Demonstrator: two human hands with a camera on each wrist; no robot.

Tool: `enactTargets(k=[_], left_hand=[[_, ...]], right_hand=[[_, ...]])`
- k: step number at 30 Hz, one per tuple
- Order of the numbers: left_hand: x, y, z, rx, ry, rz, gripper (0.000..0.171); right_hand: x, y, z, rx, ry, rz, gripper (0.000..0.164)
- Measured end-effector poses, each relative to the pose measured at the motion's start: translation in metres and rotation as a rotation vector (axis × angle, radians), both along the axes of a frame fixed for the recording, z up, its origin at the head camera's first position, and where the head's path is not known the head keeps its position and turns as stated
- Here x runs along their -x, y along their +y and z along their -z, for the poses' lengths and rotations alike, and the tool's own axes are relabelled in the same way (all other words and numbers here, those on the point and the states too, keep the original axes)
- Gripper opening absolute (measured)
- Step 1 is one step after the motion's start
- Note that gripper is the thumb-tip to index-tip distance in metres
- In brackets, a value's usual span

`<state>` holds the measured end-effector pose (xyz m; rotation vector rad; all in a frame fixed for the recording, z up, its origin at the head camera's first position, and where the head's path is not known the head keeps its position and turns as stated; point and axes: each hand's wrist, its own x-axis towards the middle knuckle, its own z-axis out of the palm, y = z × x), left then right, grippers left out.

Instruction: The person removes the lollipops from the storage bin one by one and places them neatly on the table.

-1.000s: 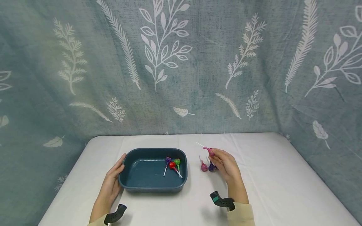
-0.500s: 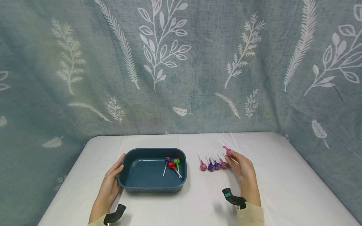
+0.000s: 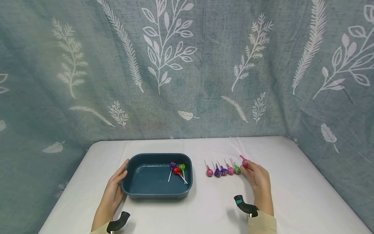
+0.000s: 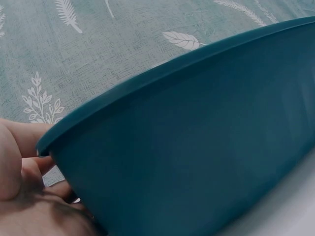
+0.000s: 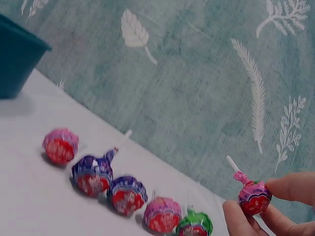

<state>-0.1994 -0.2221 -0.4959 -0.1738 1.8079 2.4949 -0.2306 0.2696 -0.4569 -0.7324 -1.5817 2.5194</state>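
Note:
In the head view my right hand (image 3: pixel 258 178) pinches a pink-wrapped lollipop (image 3: pixel 244 162) by its candy head, stick pointing up and away. The right wrist view shows this lollipop (image 5: pixel 254 197) between thumb and fingertips, above the cloth. To its left, several lollipops lie in a row: a green one (image 3: pixel 237 170), a pink one (image 3: pixel 230 171), purple ones including one (image 3: pixel 217 172), and another pink one (image 3: pixel 209 173). My left hand (image 3: pixel 114 188) rests along the left wall of a dark teal bin (image 3: pixel 155 196); its fingers look fairly straight, partly hidden behind the wall in the left wrist view.
Inside the bin, toward its right end, lie a purple lollipop (image 3: pixel 172 165), a red one (image 3: pixel 177 170) and a green one (image 3: pixel 182 167). A white cloth (image 3: pixel 295 195) covers the table. Behind it hangs a leaf-patterned curtain (image 3: pixel 210 65).
My right hand has moved right with the pink lollipop, from above the row to its right end. The row, partly hidden before, shows fully now. My left hand and the bin have stayed put.

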Motion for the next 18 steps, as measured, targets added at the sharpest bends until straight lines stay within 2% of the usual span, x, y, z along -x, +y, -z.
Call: enactTargets(k=[9, 14, 18], left_hand=[[0.000, -0.001, 0.001, -0.009, -0.003, 0.004, 0.053], [0.001, 0.000, 0.001, 0.007, -0.001, 0.004, 0.053], [0.001, -0.001, 0.002, 0.020, 0.001, 0.000, 0.052]], right_hand=[[0.000, 0.002, 0.009, -0.135, -0.046, 0.014, 0.054], [-0.001, 0.001, 0.013, -0.277, -0.102, 0.016, 0.050], [-0.001, 0.000, 0.016, -0.343, -0.118, 0.019, 0.049]])
